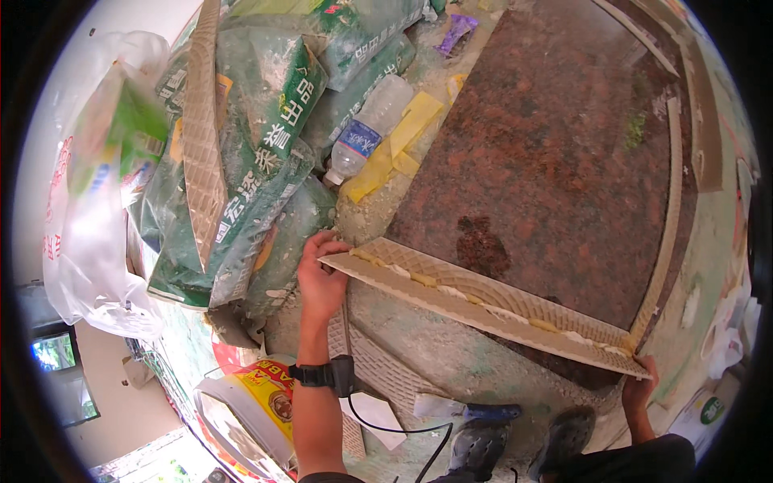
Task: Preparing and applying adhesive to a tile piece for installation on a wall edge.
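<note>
Hands (323, 279) (639, 388) curled around tile strip (483, 316)

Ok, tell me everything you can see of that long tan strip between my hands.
The strip is long, narrow, tan and looks like tile. Ridged and plainer faces run lengthwise, with yellowish and white blobs along the line between them. It slants down toward the picture's right, across the near end of the reddish slab. The left hand holds its left end, the right hand its right end. Whether it rests on the slab is unclear.
</note>
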A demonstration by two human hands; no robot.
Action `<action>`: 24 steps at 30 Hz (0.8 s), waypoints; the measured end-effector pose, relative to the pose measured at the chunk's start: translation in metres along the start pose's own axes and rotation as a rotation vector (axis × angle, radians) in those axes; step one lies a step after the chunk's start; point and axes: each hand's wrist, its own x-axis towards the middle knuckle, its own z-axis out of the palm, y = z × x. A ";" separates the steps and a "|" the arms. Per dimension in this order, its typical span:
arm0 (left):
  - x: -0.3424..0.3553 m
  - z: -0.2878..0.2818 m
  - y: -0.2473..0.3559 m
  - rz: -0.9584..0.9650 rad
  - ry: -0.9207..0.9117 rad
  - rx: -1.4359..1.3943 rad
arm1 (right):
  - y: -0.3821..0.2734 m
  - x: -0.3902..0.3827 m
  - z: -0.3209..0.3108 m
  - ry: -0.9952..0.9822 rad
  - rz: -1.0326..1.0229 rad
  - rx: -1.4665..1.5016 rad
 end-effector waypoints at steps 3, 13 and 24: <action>0.000 -0.002 0.003 -0.020 -0.003 0.004 | -0.001 0.001 -0.001 -0.021 -0.001 -0.007; 0.000 -0.017 0.034 -0.036 -0.021 0.169 | -0.003 0.002 0.001 -0.024 -0.023 0.013; 0.005 -0.033 0.079 0.309 -0.118 0.515 | -0.003 -0.001 0.003 -0.004 0.031 0.026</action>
